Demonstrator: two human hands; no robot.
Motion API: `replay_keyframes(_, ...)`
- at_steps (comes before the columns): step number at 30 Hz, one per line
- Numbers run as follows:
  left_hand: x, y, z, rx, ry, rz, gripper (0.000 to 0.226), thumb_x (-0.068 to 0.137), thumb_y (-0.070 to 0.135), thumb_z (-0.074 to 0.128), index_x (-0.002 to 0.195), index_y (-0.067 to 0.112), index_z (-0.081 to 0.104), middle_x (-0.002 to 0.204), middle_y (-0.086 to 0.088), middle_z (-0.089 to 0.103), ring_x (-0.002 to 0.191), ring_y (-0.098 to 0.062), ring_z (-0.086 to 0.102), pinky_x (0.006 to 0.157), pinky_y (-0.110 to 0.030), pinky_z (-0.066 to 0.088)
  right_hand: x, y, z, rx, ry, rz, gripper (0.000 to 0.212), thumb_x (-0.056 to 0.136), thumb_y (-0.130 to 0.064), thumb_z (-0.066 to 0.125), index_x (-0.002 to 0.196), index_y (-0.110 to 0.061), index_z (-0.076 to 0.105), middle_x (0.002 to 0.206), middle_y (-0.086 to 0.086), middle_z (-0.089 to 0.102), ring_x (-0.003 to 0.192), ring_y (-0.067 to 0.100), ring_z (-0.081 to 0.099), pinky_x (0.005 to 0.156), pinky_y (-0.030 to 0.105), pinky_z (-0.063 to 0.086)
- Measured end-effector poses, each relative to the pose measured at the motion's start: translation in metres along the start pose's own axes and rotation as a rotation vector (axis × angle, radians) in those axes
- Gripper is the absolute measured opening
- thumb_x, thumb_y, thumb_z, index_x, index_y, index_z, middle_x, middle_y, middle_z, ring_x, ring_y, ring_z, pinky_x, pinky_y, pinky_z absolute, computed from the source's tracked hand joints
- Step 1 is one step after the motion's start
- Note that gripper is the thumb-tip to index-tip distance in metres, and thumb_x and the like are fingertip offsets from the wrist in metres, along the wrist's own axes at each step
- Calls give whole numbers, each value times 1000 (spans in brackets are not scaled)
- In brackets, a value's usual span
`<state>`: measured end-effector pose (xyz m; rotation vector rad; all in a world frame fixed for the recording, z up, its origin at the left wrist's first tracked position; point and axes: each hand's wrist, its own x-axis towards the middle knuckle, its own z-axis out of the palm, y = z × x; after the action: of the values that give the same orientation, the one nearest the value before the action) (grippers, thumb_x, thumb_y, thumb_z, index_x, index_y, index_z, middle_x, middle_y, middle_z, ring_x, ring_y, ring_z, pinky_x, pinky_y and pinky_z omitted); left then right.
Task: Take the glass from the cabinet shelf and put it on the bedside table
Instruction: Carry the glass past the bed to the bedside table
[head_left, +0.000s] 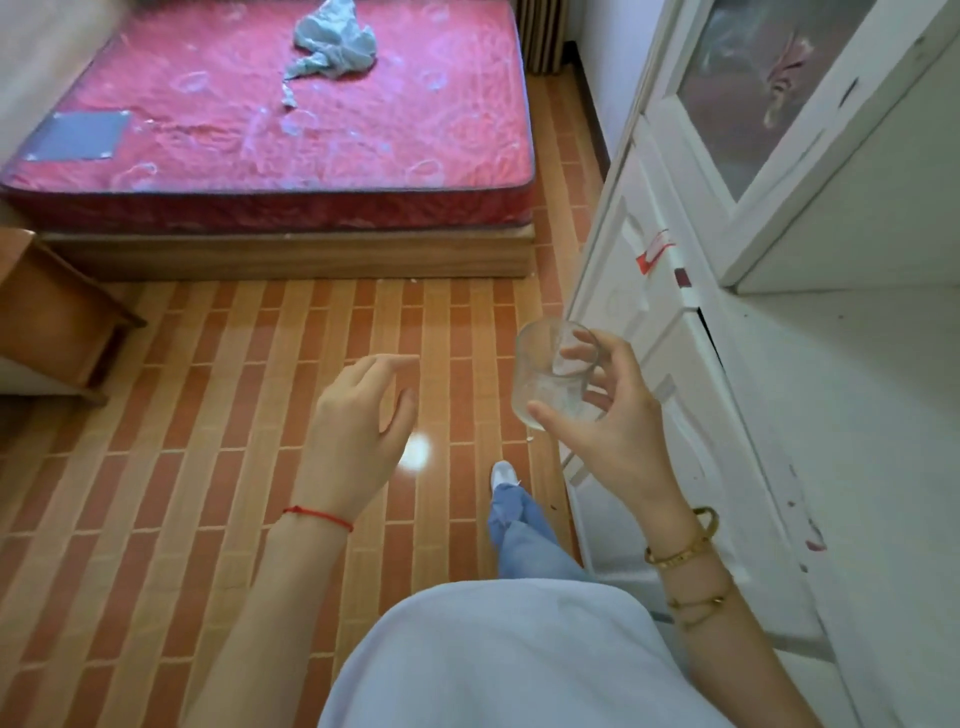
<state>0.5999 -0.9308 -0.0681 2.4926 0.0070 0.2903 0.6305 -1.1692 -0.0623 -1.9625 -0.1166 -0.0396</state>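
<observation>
Clear glass (553, 376), empty so far as could be seen, was held in the right hand (608, 421), thumb across the near wall low down and fingers (579, 353) curled round the far side near the rim. The vessel was tilted, mouth leaning up and away from the palm, and it was carried in the air above the tiled floor (234, 415), clear of every surface. The white cabinet (649, 291) stood just to the right of that hand. The left hand (358, 426) hung free to the left of the glass, fingers loosely curled and slightly apart, holding nothing.

The shelf stage was judged complete and the carry stage in hand. The wooden desk (57, 306) beside the bed (291, 114) lay well to the left of and beyond both hands, only its corner in view. To do the carry well, the glass ought to be brought upright, the grip kept round its body rather than its rim, and the base set down flat on the desk top, well in from the edge, before the fingers were released. The empty left hand could steady the base on placement. A smooth wall held by few fingers was judged liable to slip.

No brand or legible writing was found. A red and white sticker (655, 251) on the cabinet front was too blurred to read.
</observation>
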Motion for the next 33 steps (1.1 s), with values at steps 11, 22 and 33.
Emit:
replay_keyframes(11, 207, -16, 7, 2, 155, -138, 30, 94, 12, 57, 124, 14, 62, 120, 2, 65, 112, -12, 59, 100, -28, 47, 254, -5, 16, -12, -111, -135, 74, 69, -34, 85, 132, -31, 47, 124, -15, 61, 110, 0, 60, 86, 13, 51)
replay_keyframes(22, 335, -97, 12, 45, 275, -291, 32, 92, 11, 58, 123, 17, 63, 121, 3, 65, 114, -11, 59, 99, -17, 39, 430, -2, 93, -9, -232, -192, 74, 66, -34, 87, 130, -33, 49, 118, -22, 63, 107, 2, 63, 91, 33, 55)
replay_keyframes(33, 490, -214, -25, 29, 383, -404, 32, 93, 14, 54, 123, 19, 62, 121, 4, 65, 115, -10, 58, 101, -28, 46, 621, -35, 227, 58, -421, -237, 73, 71, -27, 86, 133, -27, 47, 121, -17, 62, 111, 2, 61, 91, 17, 52)
